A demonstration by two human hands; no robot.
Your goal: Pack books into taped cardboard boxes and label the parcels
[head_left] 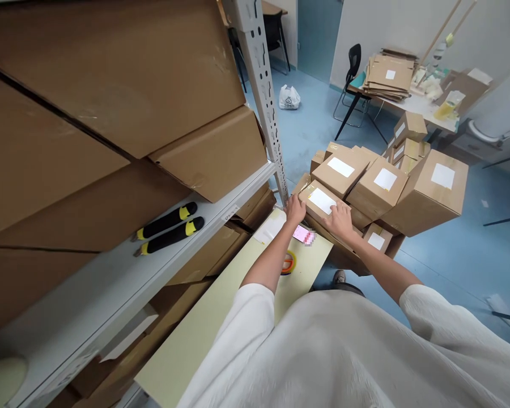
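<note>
A small sealed cardboard box (311, 190) with a white label on top lies at the near side of a heap of boxes. My left hand (296, 210) grips its left end, fingers curled over the edge. On its right, my right hand (339, 220) holds the near edge, fingertips at the white label (322, 199). Both palms are hidden from above. Just below my left hand, a phone (301, 233) with a pink screen rests on the pale yellow table (221, 317). A roll of tape (288, 263) lies beside my left forearm, next to a white sheet (270, 226).
More labelled boxes (378, 187) are heaped in a large open carton (348, 256). Metal shelving (261, 73) with big cartons stands close on my left. Two black-and-yellow tools (170, 235) lie on its shelf. Behind, another table (425, 107) carries flattened cardboard (389, 76).
</note>
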